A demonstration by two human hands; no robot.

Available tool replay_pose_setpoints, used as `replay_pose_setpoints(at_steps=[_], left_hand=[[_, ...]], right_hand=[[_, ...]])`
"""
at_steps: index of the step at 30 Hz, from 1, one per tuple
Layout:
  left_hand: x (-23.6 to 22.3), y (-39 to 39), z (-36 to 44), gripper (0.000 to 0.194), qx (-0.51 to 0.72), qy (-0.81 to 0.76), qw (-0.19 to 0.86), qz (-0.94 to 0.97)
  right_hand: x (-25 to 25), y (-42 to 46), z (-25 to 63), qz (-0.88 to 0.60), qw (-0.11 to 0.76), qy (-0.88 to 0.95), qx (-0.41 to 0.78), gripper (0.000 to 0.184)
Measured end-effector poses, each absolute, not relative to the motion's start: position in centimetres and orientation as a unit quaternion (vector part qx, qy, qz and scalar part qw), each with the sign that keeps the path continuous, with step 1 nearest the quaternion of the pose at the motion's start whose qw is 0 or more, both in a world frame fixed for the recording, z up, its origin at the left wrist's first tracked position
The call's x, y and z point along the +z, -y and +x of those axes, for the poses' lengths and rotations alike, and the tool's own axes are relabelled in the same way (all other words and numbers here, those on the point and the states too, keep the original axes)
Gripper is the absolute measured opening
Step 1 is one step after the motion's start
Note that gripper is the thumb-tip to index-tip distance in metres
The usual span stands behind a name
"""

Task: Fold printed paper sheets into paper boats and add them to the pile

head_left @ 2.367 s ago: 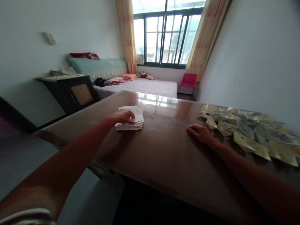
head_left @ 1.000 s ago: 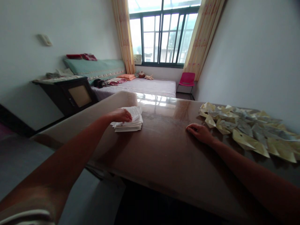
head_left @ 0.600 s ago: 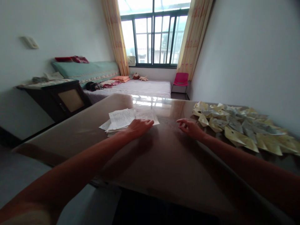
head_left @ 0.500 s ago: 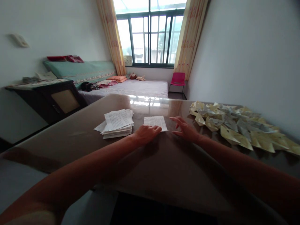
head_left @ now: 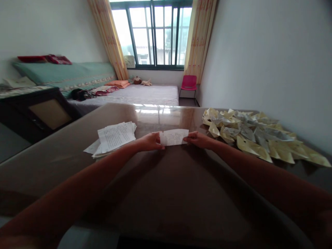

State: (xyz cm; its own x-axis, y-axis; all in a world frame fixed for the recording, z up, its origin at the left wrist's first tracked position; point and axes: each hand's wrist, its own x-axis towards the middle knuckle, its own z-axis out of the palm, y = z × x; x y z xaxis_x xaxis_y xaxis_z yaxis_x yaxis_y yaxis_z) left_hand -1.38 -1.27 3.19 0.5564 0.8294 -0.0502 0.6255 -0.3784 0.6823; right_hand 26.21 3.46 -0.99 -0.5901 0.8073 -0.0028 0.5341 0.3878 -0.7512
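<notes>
A small printed sheet of paper (head_left: 173,137) is stretched between my two hands, over the middle of the brown table (head_left: 166,186). My left hand (head_left: 151,141) pinches its left end, and my right hand (head_left: 195,139) grips the right end between thumb and fingers. Left of my left hand lies a stack of loose printed sheets (head_left: 114,136), partly behind my forearm. To the right of my right hand, several folded yellow and grey paper pieces (head_left: 255,133) spread across the table.
Beyond the table's far edge is a bed (head_left: 153,93) with folded cloths. A pink chair (head_left: 188,83) stands near the window (head_left: 155,38). On the left is a dark cabinet (head_left: 49,110); a white wall (head_left: 264,62) runs along the right.
The sheet lay on the table under my left hand, with my right hand open beside it. Now both hands hold it by its ends. The view has turned slightly right.
</notes>
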Motion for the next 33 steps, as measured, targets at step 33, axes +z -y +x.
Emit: replay_pose_setpoints(at_steps=[33], left_hand=[[0.5, 0.6, 0.1, 0.036, 0.039, -0.600, -0.060, 0.797]], right_hand=[[-0.4, -2.9, 22.4, -0.512, 0.151, 0.842, 0.071, 0.026]])
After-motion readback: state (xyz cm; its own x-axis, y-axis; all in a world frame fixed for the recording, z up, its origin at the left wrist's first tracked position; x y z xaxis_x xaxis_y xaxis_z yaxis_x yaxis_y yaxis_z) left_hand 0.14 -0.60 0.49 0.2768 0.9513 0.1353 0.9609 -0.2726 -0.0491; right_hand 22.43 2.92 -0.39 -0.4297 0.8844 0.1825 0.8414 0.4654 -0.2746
